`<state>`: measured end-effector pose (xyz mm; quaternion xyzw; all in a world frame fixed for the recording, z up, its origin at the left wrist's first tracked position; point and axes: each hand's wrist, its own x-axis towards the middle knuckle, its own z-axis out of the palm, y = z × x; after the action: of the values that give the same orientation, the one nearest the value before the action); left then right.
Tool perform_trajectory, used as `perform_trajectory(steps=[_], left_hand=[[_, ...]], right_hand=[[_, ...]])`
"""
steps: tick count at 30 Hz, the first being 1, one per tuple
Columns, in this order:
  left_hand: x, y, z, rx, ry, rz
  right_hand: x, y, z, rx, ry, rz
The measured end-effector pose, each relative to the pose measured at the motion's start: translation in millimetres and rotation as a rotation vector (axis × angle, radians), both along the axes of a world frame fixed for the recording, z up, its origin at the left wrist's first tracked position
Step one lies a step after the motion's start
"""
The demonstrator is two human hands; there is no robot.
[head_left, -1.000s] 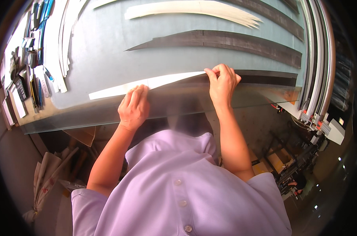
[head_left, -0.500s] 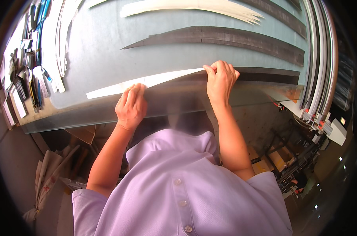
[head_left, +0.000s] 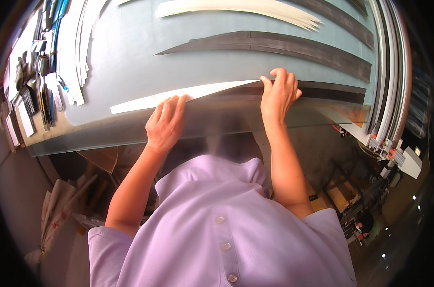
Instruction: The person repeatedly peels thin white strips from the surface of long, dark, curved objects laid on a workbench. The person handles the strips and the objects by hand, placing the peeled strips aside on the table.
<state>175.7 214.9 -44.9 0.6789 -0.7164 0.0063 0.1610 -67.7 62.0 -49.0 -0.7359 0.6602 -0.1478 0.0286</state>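
A long white tapered strip lies along the near side of the glass-topped table, wide at its left end and narrowing to a point on the right. My left hand is on its near edge around the middle, fingers bent close together over it; the thumb is mostly hidden. At the narrow tip is my right hand, its thumb by the tip and the index finger lifted apart from it. Beyond the right hand, a dark strip runs rightward along the table.
Farther back lie a dark pointed strip and a bundle of cream strips. Pens, cutters and a calculator crowd the left side. Metal rails border the right. The glass edge runs before my body.
Both hands and the white strip appear slightly farther right and up, along with a shift of the whole view. My right thumb and index finger have come apart.
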Motion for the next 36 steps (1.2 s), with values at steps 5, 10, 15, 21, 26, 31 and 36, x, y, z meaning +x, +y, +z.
perform_trajectory(steps=[5, 10, 15, 21, 26, 31, 36], left_hand=[[-6.2, -3.9, 10.8, 0.044, -0.093, -0.025], [-7.8, -2.4, 18.1, 0.131, -0.002, -0.004], [-9.1, -2.4, 26.9, 0.179, -0.021, -0.033], [5.5, -0.5, 34.2, 0.240, 0.016, -0.119], [17.3, 5.6, 32.1, 0.280, 0.047, -0.102], [37.1, 18.7, 34.0, 0.316, -0.046, -0.062], [44.6, 22.7, 36.0, 0.351, -0.095, -0.006]], right_hand=[[58.3, 48.3, 10.8, -0.005, -0.370, 0.641], [81.5, 79.6, -0.1, 0.037, -0.168, 0.740], [31.6, 58.6, 2.1, 0.000, -0.023, 0.738], [-5.5, 42.5, 9.0, 0.018, 0.037, 0.672], [-19.0, 29.3, 13.3, 0.038, 0.112, 0.650], [-34.5, 15.2, 17.6, 0.068, 0.128, 0.630], [-35.9, 18.0, 15.2, 0.057, 0.134, 0.616]])
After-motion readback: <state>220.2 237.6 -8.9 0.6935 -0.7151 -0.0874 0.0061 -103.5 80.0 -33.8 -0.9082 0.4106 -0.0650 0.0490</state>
